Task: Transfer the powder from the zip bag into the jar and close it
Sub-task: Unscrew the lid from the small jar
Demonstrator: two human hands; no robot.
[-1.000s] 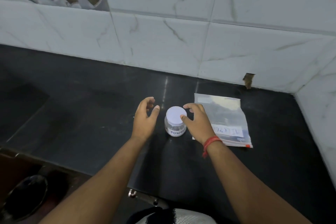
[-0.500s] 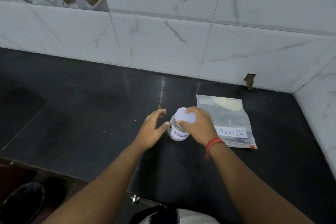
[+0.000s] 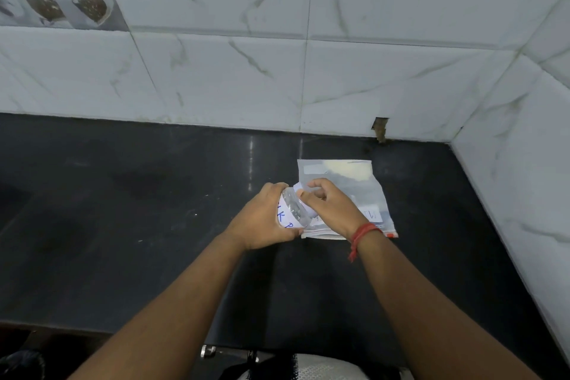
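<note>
A small clear jar (image 3: 293,213) with a white handwritten label is tilted over to the right, above the black counter. My left hand (image 3: 262,222) wraps around its body. My right hand (image 3: 330,207) closes its fingers on the jar's white lid (image 3: 298,187), which is mostly hidden. Behind and under my right hand the clear zip bag (image 3: 348,182) lies flat on the counter, with pale powder at its far end and a written label near its red-tipped zip edge.
The black counter (image 3: 154,210) runs left and toward me. White marble-look tiled walls (image 3: 308,77) close it at the back and on the right, forming a corner. A metal fitting (image 3: 208,350) shows below the counter's front edge.
The jar stood upright on the counter with both hands beside it. Both hands closed on it, lifted it and tilted it right. The bag has not moved.
</note>
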